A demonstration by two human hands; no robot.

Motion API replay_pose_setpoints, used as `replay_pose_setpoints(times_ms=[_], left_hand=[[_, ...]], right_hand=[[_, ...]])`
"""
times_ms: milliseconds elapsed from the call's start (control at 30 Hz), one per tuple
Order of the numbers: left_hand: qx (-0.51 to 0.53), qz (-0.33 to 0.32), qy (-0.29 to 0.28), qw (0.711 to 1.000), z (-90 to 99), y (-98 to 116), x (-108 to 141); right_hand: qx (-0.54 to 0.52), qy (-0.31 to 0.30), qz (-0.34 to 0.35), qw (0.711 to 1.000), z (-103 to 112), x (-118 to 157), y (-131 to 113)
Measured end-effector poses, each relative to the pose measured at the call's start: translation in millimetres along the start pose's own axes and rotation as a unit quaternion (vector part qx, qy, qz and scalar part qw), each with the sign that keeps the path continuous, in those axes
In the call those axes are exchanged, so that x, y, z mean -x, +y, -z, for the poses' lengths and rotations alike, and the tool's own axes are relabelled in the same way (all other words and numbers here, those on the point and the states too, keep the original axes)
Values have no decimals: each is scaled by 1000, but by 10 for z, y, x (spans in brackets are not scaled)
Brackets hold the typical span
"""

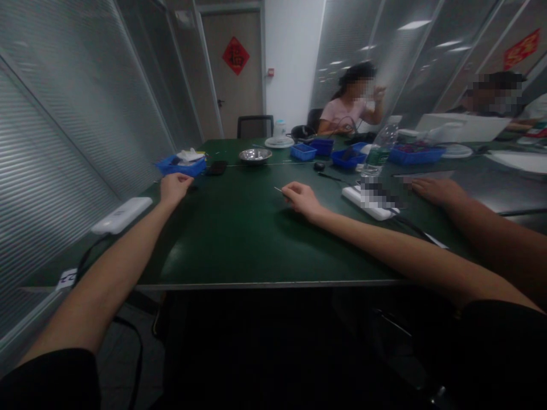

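Right hand: the right hand (pixel 302 200) pinches a thin, pale, straight stick (pixel 278 189) between thumb and fingertips.
Stick: above the dark green, smooth tabletop (pixel 239 245), its free end pointing left; the material is too small to tell.
Stick handling: probably very light, fairly stiff and easily snapped; a gentle fingertip pinch near one end seems best, as a thin shaft could roll.
Left hand: the left hand (pixel 174 189) has its fingers curled towards the thumb; I cannot tell whether they are closed or hold anything.
Near left hand: an open blue plastic basket (pixel 188 169) with crumpled white tissue (pixel 190 155) on top.
Beyond stick: a shiny, round metal bowl (pixel 255 162).
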State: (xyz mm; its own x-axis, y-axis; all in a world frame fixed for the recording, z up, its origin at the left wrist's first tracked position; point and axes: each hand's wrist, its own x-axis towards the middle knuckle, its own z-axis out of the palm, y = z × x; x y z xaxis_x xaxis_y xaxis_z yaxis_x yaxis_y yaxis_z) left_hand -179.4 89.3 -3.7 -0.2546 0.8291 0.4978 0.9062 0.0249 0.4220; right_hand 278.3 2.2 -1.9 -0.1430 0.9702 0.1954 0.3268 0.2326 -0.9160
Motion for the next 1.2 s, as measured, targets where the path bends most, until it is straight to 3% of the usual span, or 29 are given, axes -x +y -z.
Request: replay_pose_setpoints(times_ms=[200,533,867,1200], left_hand=[[-2,50,35,998,-44,-204,-82],[121,55,20,991,-60,-80,5],[94,76,0,993,-55,-113,-21],[42,55,35,997,20,-52,41]], right_hand=[[0,-2,0,1000,-4,-24,37],[14,1,-13,1000,7,22,-40],[12,1,-12,1000,6,44,-70],[6,3,-7,1000,-6,18,-33]])
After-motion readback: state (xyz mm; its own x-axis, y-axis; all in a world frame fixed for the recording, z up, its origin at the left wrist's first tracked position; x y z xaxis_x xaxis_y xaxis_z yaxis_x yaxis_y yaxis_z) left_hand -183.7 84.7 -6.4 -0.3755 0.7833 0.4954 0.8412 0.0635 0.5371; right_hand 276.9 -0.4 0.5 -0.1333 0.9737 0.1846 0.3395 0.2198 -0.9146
